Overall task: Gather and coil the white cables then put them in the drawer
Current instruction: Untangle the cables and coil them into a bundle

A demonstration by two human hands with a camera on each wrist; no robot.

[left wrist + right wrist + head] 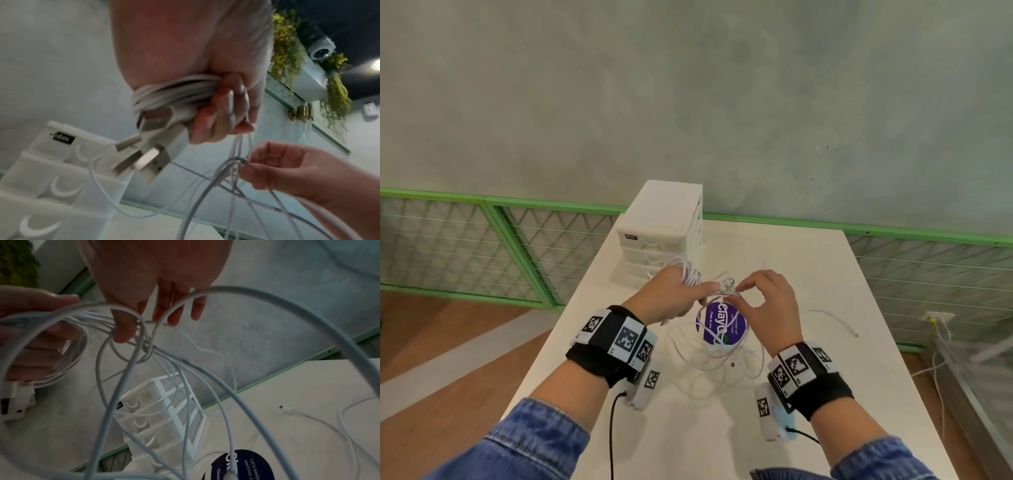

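— Holding a coil, is that what the left hand (671,294) is doing?

— Yes. Its fingers curl round a tight bundle of white cables (174,91), thin, smooth and round in section, with 2 flat USB plugs (141,155) sticking out below the fist.

— And the right hand (763,301)?

— Thumb and forefinger pinch a small knot (727,286) where several strands cross, just beside the left hand's fingertips and above the desk (825,274).

— Where does the remaining cable lie?

— Loose loops (709,359) hang from the knot and sprawl over the matte white desk, crossing a round purple sticker (722,325) with white lettering. 1 strand (832,318) trails off to the right, ending in a small connector.

— The drawers?

— A boxy white plastic drawer unit (664,236) stands at the desk's far left corner, its translucent fronts closed, each with a crescent-shaped pull.
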